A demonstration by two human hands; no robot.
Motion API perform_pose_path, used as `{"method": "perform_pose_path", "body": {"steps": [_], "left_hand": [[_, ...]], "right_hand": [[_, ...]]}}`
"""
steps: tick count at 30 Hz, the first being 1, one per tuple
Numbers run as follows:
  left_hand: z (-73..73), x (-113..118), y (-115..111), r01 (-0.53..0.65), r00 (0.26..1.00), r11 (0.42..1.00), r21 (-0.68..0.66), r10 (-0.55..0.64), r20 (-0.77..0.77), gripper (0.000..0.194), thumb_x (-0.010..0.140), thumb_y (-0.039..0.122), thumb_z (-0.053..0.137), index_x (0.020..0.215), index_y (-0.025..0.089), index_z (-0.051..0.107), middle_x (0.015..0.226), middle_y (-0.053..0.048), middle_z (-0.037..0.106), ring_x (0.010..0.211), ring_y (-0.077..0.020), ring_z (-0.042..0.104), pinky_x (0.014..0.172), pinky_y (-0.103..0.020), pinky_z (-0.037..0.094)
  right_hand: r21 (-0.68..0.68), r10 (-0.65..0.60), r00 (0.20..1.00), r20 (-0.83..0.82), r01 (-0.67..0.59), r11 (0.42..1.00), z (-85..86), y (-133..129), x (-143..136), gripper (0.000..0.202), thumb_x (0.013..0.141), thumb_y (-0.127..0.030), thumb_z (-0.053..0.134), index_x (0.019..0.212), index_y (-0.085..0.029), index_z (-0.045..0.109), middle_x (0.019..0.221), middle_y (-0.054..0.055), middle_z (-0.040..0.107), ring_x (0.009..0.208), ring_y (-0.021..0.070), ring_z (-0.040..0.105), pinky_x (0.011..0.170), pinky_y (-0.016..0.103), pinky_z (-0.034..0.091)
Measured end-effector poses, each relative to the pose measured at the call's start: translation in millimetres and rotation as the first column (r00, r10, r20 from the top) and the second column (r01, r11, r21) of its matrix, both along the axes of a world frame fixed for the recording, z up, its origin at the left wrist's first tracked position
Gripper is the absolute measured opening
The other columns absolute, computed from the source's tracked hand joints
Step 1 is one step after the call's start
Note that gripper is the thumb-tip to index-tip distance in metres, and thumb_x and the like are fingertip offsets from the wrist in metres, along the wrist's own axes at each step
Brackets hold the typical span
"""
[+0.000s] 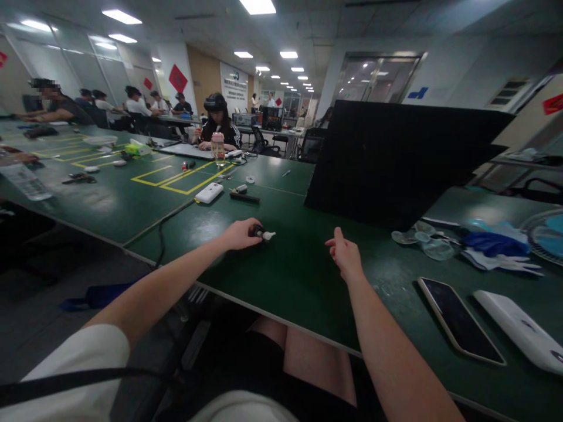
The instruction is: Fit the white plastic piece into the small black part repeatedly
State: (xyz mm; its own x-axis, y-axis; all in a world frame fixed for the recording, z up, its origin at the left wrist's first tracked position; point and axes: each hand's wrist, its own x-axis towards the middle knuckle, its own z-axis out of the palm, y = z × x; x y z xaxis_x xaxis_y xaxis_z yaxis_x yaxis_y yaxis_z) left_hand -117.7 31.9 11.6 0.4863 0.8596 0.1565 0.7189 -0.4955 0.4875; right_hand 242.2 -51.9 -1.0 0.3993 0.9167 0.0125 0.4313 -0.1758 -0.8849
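Observation:
On the green tabletop, my left hand (241, 235) is closed round a small dark bottle with a white nozzle (265, 234). The nozzle points to the right, and the fingers hide part of the bottle's body. Off to the right, my right hand (346, 256) hovers over the table, apart from the bottle. One of its fingers points up and another sticks out to the left, with the rest partly curled. Nothing shows between them.
A large black panel (387, 164) stands behind my right hand. To the right lie a phone (461, 319), a white device (521, 328), a blue glove (495, 243) and clear plastic pieces (435, 245). Beyond my left hand are a white case (210, 193) and a black bar (245, 198).

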Motion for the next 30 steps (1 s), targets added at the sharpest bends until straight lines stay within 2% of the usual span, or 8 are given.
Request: {"method": "perform_pose_path", "body": {"steps": [3, 6, 13, 17, 19, 21, 26, 30], "left_hand": [[2.2, -37.8, 13.2, -0.158, 0.98, 0.979, 0.127, 0.172, -0.104, 0.053, 0.084, 0.045, 0.066, 0.132, 0.025, 0.058, 0.106, -0.006, 0.074, 0.091, -0.0253, 0.07, 0.075, -0.034, 0.052], [4.7, -69.2, 22.8, -0.181, 0.949, 0.944, 0.275, 0.241, -0.202, 0.051, 0.085, 0.041, 0.064, 0.132, 0.023, 0.057, 0.111, -0.01, 0.073, 0.097, -0.0282, 0.07, 0.082, -0.037, 0.051], [16.7, -108.7, 24.8, 0.179, 0.835, 0.87, 0.459, 0.113, -0.539, 0.044, 0.086, 0.026, 0.061, 0.13, 0.023, 0.06, 0.11, -0.014, 0.067, 0.105, -0.0307, 0.064, 0.098, -0.044, 0.041], [16.4, -118.4, 21.9, 0.232, 0.818, 0.86, 0.455, 0.08, -0.569, 0.044, 0.086, 0.019, 0.058, 0.129, 0.025, 0.062, 0.108, -0.014, 0.065, 0.104, -0.0299, 0.062, 0.097, -0.045, 0.039], [12.5, -122.6, 22.3, 0.15, 0.854, 0.868, 0.473, 0.128, -0.505, 0.044, 0.085, 0.02, 0.059, 0.128, 0.026, 0.062, 0.11, -0.015, 0.065, 0.106, -0.0313, 0.061, 0.099, -0.047, 0.039], [6.3, -126.0, 25.6, -0.06, 0.887, 0.866, 0.496, 0.273, -0.371, 0.045, 0.084, 0.024, 0.062, 0.129, 0.025, 0.062, 0.115, -0.015, 0.064, 0.112, -0.0334, 0.059, 0.1, -0.048, 0.039], [-11.6, -120.4, 50.2, -0.675, 0.725, 0.667, 0.316, 0.68, 0.113, 0.049, 0.086, 0.038, 0.062, 0.13, 0.018, 0.057, 0.127, -0.016, 0.061, 0.121, -0.0314, 0.056, 0.102, -0.042, 0.045], [-20.1, -93.4, 68.7, -0.71, 0.675, 0.704, 0.018, 0.673, 0.304, 0.046, 0.095, 0.047, 0.052, 0.128, 0.015, 0.055, 0.125, -0.015, 0.066, 0.113, -0.0251, 0.062, 0.097, -0.035, 0.049]], "right_hand": [[-0.008, -0.035, 0.999, -0.041, 0.035, 0.999, 0.6, 0.5, -0.5, 0.072, 0.085, -0.086, 0.039, 0.086, -0.023, 0.073, 0.077, 0.009, 0.067, 0.069, 0.0227, 0.061, 0.062, 0.036, 0.047], [-0.004, -0.054, 0.998, -0.045, 0.054, 0.999, 1.2, 0.3, -1.1, 0.073, 0.084, -0.087, 0.04, 0.086, -0.022, 0.074, 0.077, 0.009, 0.066, 0.07, 0.0229, 0.06, 0.062, 0.036, 0.046], [-0.008, -0.038, 0.998, -0.051, 0.038, 0.999, 3.1, -1.1, -2.4, 0.073, 0.082, -0.088, 0.044, 0.088, -0.022, 0.073, 0.077, 0.009, 0.065, 0.068, 0.0217, 0.057, 0.06, 0.034, 0.045], [-0.026, -0.04, 0.998, -0.044, 0.039, 0.999, 5.1, -2.0, -4.1, 0.07, 0.082, -0.087, 0.045, 0.087, -0.022, 0.073, 0.078, 0.009, 0.065, 0.067, 0.0219, 0.057, 0.06, 0.035, 0.046], [-0.028, -0.042, 0.998, -0.038, 0.041, 0.999, 5.9, -2.4, -5.0, 0.069, 0.083, -0.086, 0.044, 0.087, -0.023, 0.072, 0.079, 0.009, 0.065, 0.068, 0.022, 0.057, 0.06, 0.035, 0.046], [-0.028, -0.035, 0.999, -0.027, 0.035, 0.999, 6.1, -2.7, -5.6, 0.069, 0.084, -0.085, 0.044, 0.087, -0.023, 0.072, 0.08, 0.009, 0.065, 0.069, 0.0224, 0.058, 0.06, 0.036, 0.047], [-0.022, -0.027, 1.0, 0.007, 0.027, 0.999, 4.6, -2.2, -4.8, 0.068, 0.084, -0.085, 0.043, 0.087, -0.023, 0.072, 0.079, 0.009, 0.067, 0.07, 0.0242, 0.06, 0.062, 0.037, 0.048], [-0.023, -0.017, 1.0, 0.006, 0.017, 1.0, 3.0, -1.3, -2.6, 0.069, 0.085, -0.085, 0.041, 0.088, -0.023, 0.072, 0.079, 0.01, 0.068, 0.07, 0.0245, 0.06, 0.059, 0.036, 0.046]]}}
